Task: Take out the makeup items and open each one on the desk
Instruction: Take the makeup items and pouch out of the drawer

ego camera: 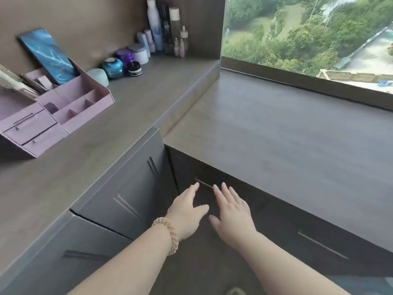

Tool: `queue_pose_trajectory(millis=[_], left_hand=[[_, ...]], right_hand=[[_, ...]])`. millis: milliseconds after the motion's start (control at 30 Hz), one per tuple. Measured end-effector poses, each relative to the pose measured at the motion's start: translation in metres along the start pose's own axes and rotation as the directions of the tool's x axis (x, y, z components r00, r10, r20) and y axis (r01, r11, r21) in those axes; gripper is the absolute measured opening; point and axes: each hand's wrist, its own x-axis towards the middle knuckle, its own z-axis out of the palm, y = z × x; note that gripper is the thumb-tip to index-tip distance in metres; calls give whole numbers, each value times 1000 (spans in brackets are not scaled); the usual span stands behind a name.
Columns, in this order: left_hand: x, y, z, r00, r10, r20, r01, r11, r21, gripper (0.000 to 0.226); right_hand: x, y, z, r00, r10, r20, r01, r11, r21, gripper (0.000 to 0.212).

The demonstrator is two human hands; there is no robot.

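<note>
Two hands hover with fingers straight and spread, gripping nothing, before a dark drawer front under the lower surface. The left hand and right hand flank a slim handle at 12 o'clock from them, its long axis running from 10 to 4 o'clock. Each hand's fingertips lie by one end, about equally near; contact cannot be told. The drawer is shut and its contents are hidden, so the pull likely comes first.

The makeup items in view are well apart from the hands, at 11 o'clock on the raised surface: a row of jars, then tall bottles in the corner. A pink organiser at 10 o'clock holds a blue palette in a rear pocket; its two small drawers are shut.
</note>
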Motion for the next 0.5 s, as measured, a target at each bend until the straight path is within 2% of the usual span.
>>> queue_pose_trajectory(millis=[67,133,300,400,500], left_hand=[[18,-9,11,1000,24,5,-24,961,277,70],[31,-16,17,999,45,17,-48,904,425,70],[81,-38,30,991,120,64,-133,764,631,70],[106,-51,36,975,211,67,-196,678,708,67],[127,-63,38,953,265,149,-280,575,769,73]], right_hand=[[15,8,13,1000,-14,25,16,996,-82,77],[27,16,27,999,-38,36,42,992,-117,78],[56,29,59,999,-35,12,36,995,-94,76],[65,36,74,1000,-11,-14,9,988,-152,76],[69,39,90,998,20,-60,-32,978,-206,83]])
